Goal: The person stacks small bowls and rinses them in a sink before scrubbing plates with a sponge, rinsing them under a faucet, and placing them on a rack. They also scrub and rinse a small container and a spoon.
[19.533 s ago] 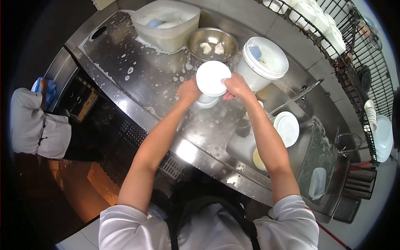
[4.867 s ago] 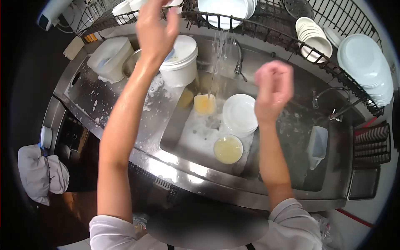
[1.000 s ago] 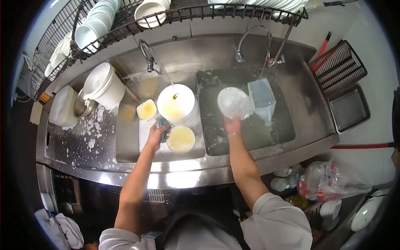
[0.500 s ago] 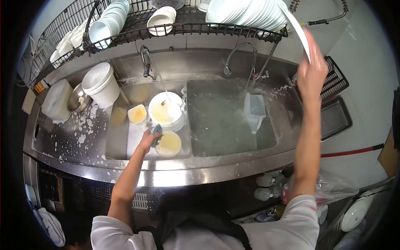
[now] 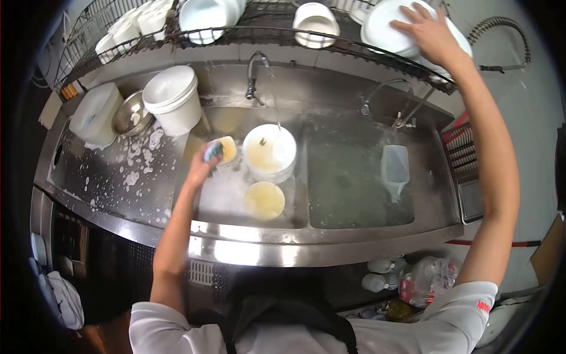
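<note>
My left hand is closed around a dark green scouring pad, close beside a small square tub with yellowish contents. To the right of it, water from the tap runs into a round white container holding pale yellow liquid and a dark scrap. Nearer the sink's front sits a round bowl of yellowish liquid. Up at the rack, my right hand rests with fingers spread on white plates that lean in a stack; part of the stack is hidden behind it.
The right basin holds cloudy water with a clear plastic container in it. On the left stand a white bucket, a metal bowl and a plastic tub. The wire rack overhangs the sink and carries bowls.
My right hand has brought the white plate from the rack's right end onto the stack, and its fingers have spread. The left hand has moved with the pad toward the square tub. The view has shifted.
</note>
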Motion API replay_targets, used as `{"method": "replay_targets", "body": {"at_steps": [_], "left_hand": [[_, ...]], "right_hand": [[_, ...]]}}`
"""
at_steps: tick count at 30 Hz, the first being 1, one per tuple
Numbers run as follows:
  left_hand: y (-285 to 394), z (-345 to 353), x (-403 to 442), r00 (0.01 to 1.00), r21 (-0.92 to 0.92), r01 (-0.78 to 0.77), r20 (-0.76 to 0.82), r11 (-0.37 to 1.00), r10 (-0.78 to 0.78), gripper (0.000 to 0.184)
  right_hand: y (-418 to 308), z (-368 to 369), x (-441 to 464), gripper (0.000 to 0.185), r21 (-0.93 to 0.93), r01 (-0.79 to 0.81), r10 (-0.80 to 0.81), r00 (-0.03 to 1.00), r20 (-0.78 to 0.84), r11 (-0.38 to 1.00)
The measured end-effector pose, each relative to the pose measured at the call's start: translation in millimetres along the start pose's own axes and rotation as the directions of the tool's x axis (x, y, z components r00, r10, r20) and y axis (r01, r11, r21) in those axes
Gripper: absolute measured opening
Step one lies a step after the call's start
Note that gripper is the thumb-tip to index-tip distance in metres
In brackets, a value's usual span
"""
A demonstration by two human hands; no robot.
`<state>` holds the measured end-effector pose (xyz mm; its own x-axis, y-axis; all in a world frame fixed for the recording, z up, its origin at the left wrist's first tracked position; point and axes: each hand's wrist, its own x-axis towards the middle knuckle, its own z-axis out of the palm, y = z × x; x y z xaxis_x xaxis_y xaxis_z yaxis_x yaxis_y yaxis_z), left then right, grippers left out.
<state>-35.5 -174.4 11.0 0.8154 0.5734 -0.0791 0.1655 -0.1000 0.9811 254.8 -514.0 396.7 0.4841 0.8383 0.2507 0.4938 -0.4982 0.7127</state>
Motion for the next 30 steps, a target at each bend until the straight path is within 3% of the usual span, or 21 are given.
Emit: {"method": "replay_targets", "body": {"at_steps": [2,4,6,7,8,9,10,11,13,14,15,16,17,18,19,22,23,25,26,28,30], "left_hand": [[16.0,-47.3,37.7,0.987,0.07,-0.139,-0.065,0.988,0.144,0.051],[34.7,-92.9,88.4,0.924,0.214,-0.244,-0.245,0.946,0.294,0.053],[91.3,-117.8,118.9,0.889,0.32,-0.228,-0.317,0.919,0.331,0.056],[76.7,-146.3,171.0,0.776,0.515,-0.366,-0.292,0.775,0.56,0.056],[79.2,-160.9,202.5,0.757,0.697,-0.3,-0.242,0.651,0.607,0.059],[78.0,-169.7,227.6,0.748,0.841,-0.229,-0.17,0.489,0.642,0.063],[60.0,-177.9,251.6,0.839,0.925,-0.116,-0.104,0.362,0.533,0.063],[34.2,-188.5,276.4,0.91,0.979,-0.026,-0.06,0.201,0.41,0.064],[-25.3,-220.7,337.4,0.975,0.993,0.053,-0.074,0.103,0.21,0.064],[-60.4,-242.0,372.1,0.985,0.98,0.076,-0.102,0.183,0.139,0.063],[-81.1,-251.4,390.7,0.989,0.959,0.11,-0.131,0.26,0.066,0.062],[-62.5,-244.0,379.9,0.989,0.982,0.061,-0.034,0.178,-0.147,0.06],[-22.1,-228.4,347.6,0.929,0.995,-0.01,0.048,0.104,-0.368,0.057],[3.8,-221.9,326.1,0.817,0.995,-0.089,0.101,0.049,-0.568,0.055],[12.1,-225.1,319.1,0.847,0.988,-0.023,0.102,0.155,-0.522,0.056],[56.0,-216.5,265.3,0.934,0.739,0.285,-0.071,0.611,-0.351,0.059],[57.3,-215.6,259.3,0.97,0.591,0.224,-0.057,0.775,-0.237,0.059],[59.4,-213.1,251.5,0.995,0.219,0.017,-0.101,0.976,0.005,0.058],[64.6,-208.3,243.3,0.991,0.139,-0.072,-0.103,0.988,0.087,0.056],[73.6,-193.0,217.9,0.96,-0.029,-0.251,-0.136,0.967,0.245,0.052],[74.2,-171.8,182.3,0.945,0.023,-0.277,-0.174,0.96,0.277,0.048]], "right_hand": [[0.5,14.6,3.0,0.058,-0.265,0.084,-0.15,0.959,-0.242,0.961],[-11.6,3.8,3.5,0.058,-0.108,-0.047,0.024,0.979,-0.204,0.993],[-33.6,-11.6,-3.7,0.038,0.095,-0.001,0.056,0.81,-0.583,0.995],[-55.9,-14.7,-13.7,0.033,0.281,-0.023,0.203,0.747,-0.633,0.959],[-84.2,-16.2,-22.9,0.027,0.456,-0.033,0.355,0.677,-0.644,0.889],[-116.6,-10.1,-33.2,0.023,0.631,-0.089,0.518,0.665,-0.538,0.77],[-152.9,4.6,-42.2,0.019,0.774,-0.15,0.657,0.641,-0.398,0.615],[-191.6,32.5,-47.2,0.016,0.933,-0.012,0.719,0.641,-0.268,0.359],[-285.1,91.6,-59.1,0.01,0.953,-0.211,0.672,0.74,0.012,0.217],[-339.9,140.0,-67.6,0.011,0.976,-0.203,0.608,0.785,0.117,0.074],[-398.6,198.1,-83.9,0.012,0.825,-0.439,0.382,0.738,0.557,-0.355],[-445.0,223.8,-85.5,0.02,0.538,-0.597,0.122,0.595,0.794,-0.595],[-490.1,254.7,-86.8,0.031,0.336,-0.627,0.003,0.47,0.883,-0.703],[-534.8,287.4,-84.1,0.036,0.48,-0.763,0.214,0.43,0.877,-0.433],[-567.9,317.0,-78.3,0.041,0.523,-0.845,0.417,0.438,0.796,-0.11],[-621.8,371.0,-48.3,0.048,0.26,-0.827,0.417,0.034,0.908,-0.498],[-611.0,351.3,-33.5,0.049,0.102,-0.86,0.442,-0.152,0.884,-0.5],[-579.1,315.2,-26.4,0.048,-0.009,-0.723,0.168,-0.172,0.971,-0.691],[-565.7,303.1,-22.1,0.048,-0.076,-0.643,0.033,-0.156,0.987,-0.762],[-561.6,295.0,-19.5,0.047,0.076,-0.584,0.21,-0.165,0.964,-0.808],[-559.3,306.7,-24.7,0.043,0.276,-0.515,0.398,-0.141,0.907,-0.811]]}}
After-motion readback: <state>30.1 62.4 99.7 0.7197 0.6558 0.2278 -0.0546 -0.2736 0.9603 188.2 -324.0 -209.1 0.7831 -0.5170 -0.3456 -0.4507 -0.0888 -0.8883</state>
